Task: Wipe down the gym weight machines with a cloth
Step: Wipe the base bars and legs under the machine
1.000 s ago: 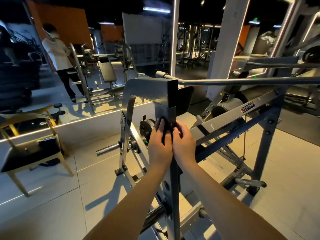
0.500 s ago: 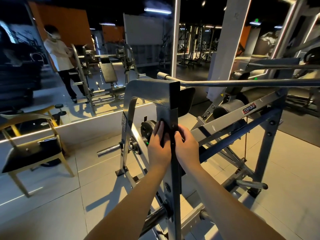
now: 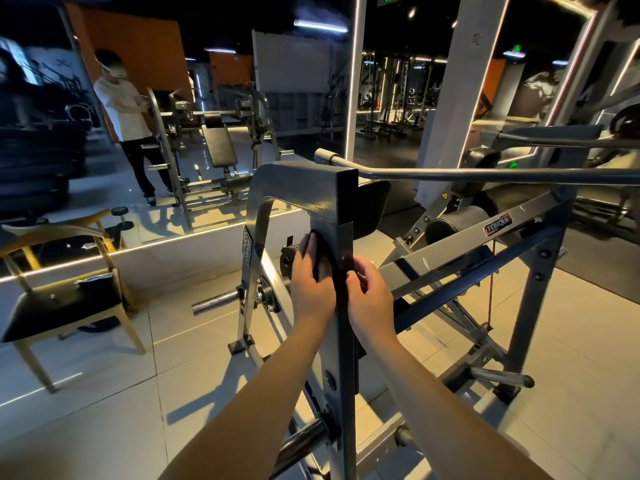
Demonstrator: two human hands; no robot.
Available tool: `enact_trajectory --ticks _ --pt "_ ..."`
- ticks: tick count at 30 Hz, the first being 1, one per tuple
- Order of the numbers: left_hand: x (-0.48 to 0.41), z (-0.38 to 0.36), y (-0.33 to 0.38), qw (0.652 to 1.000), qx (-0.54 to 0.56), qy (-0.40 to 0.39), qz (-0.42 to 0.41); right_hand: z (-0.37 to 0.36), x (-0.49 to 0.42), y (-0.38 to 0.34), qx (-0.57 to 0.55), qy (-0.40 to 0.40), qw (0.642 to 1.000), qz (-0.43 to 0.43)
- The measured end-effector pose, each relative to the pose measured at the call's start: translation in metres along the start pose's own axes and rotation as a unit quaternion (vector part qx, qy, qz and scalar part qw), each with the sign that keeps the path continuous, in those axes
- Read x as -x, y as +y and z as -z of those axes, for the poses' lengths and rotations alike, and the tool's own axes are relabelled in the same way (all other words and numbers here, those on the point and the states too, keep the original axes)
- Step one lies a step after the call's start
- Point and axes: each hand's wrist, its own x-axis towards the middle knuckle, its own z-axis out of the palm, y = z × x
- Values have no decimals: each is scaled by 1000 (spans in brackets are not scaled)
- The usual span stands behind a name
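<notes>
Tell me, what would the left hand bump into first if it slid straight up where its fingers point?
Likely the dark top corner of the post, where the frame bends over; the left hand presses the cloth against it.

The weight machine's upright post (image 3: 343, 358) stands in the middle, nearest the camera. The left hand (image 3: 311, 282) lies flat on the post's left face. The right hand (image 3: 369, 296) is at its right edge. The cloth (image 3: 323, 261) sits between them, seemingly wrapped round the post. A long bar (image 3: 485, 174) runs rightward from behind the post's top, with a roller pad (image 3: 453, 225) below it. A chair (image 3: 62, 303) stands on the floor at far left, before a wall mirror (image 3: 207, 98). A pillar (image 3: 450, 81) rises behind the machine.
</notes>
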Motion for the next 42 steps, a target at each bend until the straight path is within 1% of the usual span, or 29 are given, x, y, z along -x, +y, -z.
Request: enact_trajectory --ticks 5,8,11,13,16,19,21,25,27,31,34,38,42 --pt "25 1 -14 1000 13 -10 3 1 0 -2 -46 -10 999 -23" --pt "47 4 -18 999 -23 -28 -13 4 3 -3 -70 -27 997 -22" --pt "48 3 -9 998 -57 -2 -32 10 4 0 -91 -44 994 -26" --pt "44 -3 3 994 -76 30 -67 16 2 3 -121 -67 990 -37" --pt "38 -16 12 982 -115 57 -138 28 -5 8 -190 -114 974 -57" --pt "33 -22 -1 961 -176 78 -198 40 -13 12 -210 -150 965 -46" --pt "37 -25 -17 953 -199 78 -215 44 -18 16 -210 -169 962 -35" --pt "56 -31 -39 956 -225 82 -171 46 -22 27 -184 -205 961 -6" --pt "62 -33 -36 953 -245 96 -152 49 -23 29 -172 -222 960 5" --pt "54 -39 -4 941 -265 128 -165 56 -31 28 -172 -244 954 21" --pt "42 -48 12 932 -282 162 -159 57 -35 33 -168 -260 951 22" --pt "50 -58 2 928 -284 192 -145 62 -40 38 -166 -283 944 34" --pt "66 -61 -5 934 -278 192 -114 63 -48 43 -148 -310 938 44"
